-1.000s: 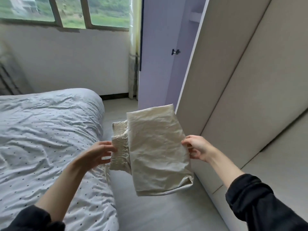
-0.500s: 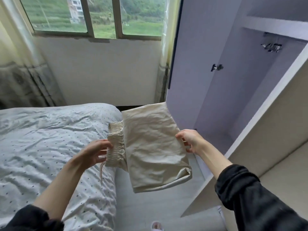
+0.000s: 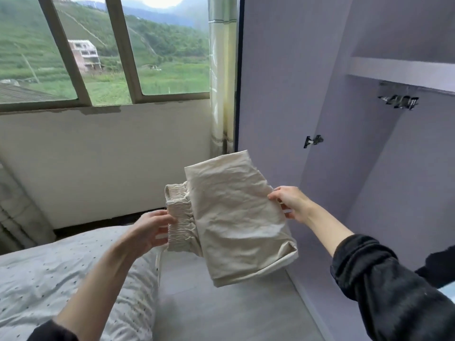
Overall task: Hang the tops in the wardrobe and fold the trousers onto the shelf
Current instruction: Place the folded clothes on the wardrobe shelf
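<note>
We reach forward with both arms, black sleeves pushed up past bare forearms. Our left hand [image 3: 151,228] curls its fingers around the gathered waistband of the folded trousers [image 3: 236,217], thumb on top. Our right hand [image 3: 291,204] pinches the opposite edge, wrist angled inward, holding the bundle in the air between us.

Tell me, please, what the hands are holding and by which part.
Both hold the folded cream trousers in mid-air: the left hand grips the elastic waistband end, the right hand pinches the opposite folded edge.
</note>
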`<move>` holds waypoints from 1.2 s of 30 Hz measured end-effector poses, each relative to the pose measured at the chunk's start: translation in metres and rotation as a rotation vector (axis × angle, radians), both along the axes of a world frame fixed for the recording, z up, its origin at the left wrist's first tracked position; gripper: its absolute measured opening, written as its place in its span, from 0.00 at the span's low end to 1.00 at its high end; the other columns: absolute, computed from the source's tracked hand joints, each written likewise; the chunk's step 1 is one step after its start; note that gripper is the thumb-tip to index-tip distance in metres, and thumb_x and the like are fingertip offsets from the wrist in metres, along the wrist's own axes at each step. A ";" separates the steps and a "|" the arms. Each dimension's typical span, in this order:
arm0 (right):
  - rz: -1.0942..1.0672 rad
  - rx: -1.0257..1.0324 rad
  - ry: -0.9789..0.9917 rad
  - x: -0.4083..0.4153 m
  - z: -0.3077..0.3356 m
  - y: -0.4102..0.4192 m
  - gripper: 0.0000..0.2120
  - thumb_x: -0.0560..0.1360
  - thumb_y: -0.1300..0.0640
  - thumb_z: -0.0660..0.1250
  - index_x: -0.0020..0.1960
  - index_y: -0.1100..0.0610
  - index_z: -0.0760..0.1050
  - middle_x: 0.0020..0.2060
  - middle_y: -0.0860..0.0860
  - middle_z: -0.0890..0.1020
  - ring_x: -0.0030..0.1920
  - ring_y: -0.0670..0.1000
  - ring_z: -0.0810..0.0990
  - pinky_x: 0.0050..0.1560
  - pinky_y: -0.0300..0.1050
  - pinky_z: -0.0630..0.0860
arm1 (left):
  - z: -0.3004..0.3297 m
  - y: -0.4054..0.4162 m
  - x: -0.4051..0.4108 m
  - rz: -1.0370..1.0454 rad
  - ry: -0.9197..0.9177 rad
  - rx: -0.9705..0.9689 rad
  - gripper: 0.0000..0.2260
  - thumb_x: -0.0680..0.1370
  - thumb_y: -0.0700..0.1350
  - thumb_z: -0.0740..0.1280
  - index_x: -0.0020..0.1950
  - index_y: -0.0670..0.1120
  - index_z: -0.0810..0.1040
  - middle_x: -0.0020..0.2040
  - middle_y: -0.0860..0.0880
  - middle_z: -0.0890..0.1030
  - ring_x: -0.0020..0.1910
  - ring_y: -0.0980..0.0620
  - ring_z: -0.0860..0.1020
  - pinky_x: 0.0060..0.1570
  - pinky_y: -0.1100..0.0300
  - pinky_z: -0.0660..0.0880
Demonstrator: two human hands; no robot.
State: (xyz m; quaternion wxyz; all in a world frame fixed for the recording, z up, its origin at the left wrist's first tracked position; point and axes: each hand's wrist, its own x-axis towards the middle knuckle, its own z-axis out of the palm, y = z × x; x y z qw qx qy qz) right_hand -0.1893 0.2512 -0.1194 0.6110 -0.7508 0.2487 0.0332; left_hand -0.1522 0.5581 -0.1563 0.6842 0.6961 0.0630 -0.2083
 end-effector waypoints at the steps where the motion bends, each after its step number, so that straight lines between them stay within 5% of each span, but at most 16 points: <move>1: -0.021 -0.013 -0.014 0.010 0.004 -0.010 0.06 0.73 0.63 0.65 0.40 0.55 0.76 0.36 0.51 0.78 0.36 0.50 0.75 0.34 0.41 0.70 | 0.001 -0.010 0.018 -0.024 -0.002 -0.004 0.06 0.75 0.33 0.64 0.47 0.43 0.78 0.33 0.49 0.81 0.30 0.54 0.78 0.30 0.64 0.75; 7: -0.266 -0.068 -0.128 0.054 0.041 -0.093 0.08 0.74 0.65 0.65 0.38 0.56 0.73 0.34 0.52 0.75 0.32 0.49 0.73 0.32 0.40 0.69 | 0.035 -0.119 0.142 -0.304 -0.082 -0.050 0.06 0.75 0.32 0.64 0.45 0.41 0.78 0.35 0.46 0.80 0.28 0.54 0.78 0.26 0.65 0.75; 12: -0.497 -0.063 -0.216 0.042 0.086 -0.159 0.10 0.74 0.65 0.64 0.36 0.56 0.72 0.33 0.53 0.75 0.32 0.50 0.73 0.34 0.41 0.69 | 0.089 -0.218 0.199 -0.540 -0.174 -0.090 0.05 0.74 0.35 0.67 0.47 0.42 0.80 0.38 0.46 0.81 0.34 0.52 0.79 0.34 0.61 0.76; 17: -0.729 -0.168 -0.290 0.011 0.146 -0.222 0.09 0.74 0.65 0.64 0.36 0.56 0.74 0.34 0.53 0.77 0.33 0.52 0.75 0.34 0.42 0.71 | 0.153 -0.332 0.225 -0.731 -0.223 -0.169 0.06 0.73 0.36 0.69 0.36 0.43 0.80 0.33 0.47 0.75 0.28 0.52 0.72 0.29 0.61 0.67; 20: -0.837 -0.222 -0.345 -0.005 0.184 -0.260 0.07 0.72 0.64 0.66 0.36 0.56 0.75 0.34 0.52 0.77 0.33 0.51 0.75 0.33 0.41 0.71 | 0.197 -0.393 0.227 -0.772 -0.287 -0.228 0.00 0.72 0.37 0.70 0.42 0.40 0.80 0.35 0.46 0.78 0.29 0.51 0.76 0.32 0.61 0.73; 25: -0.959 -0.301 -0.380 -0.042 0.246 -0.334 0.02 0.72 0.62 0.67 0.44 0.56 0.77 0.38 0.52 0.79 0.36 0.52 0.77 0.37 0.43 0.74 | 0.256 -0.502 0.215 -0.900 -0.350 -0.325 0.08 0.73 0.38 0.70 0.51 0.39 0.79 0.43 0.44 0.82 0.35 0.50 0.81 0.32 0.61 0.79; 36: -1.186 -0.324 -0.341 -0.124 0.317 -0.473 0.01 0.74 0.62 0.66 0.45 0.58 0.74 0.40 0.53 0.77 0.38 0.52 0.76 0.35 0.44 0.71 | 0.324 -0.706 0.156 -1.157 -0.407 -0.341 0.04 0.74 0.37 0.69 0.47 0.40 0.79 0.35 0.46 0.82 0.30 0.53 0.80 0.31 0.62 0.78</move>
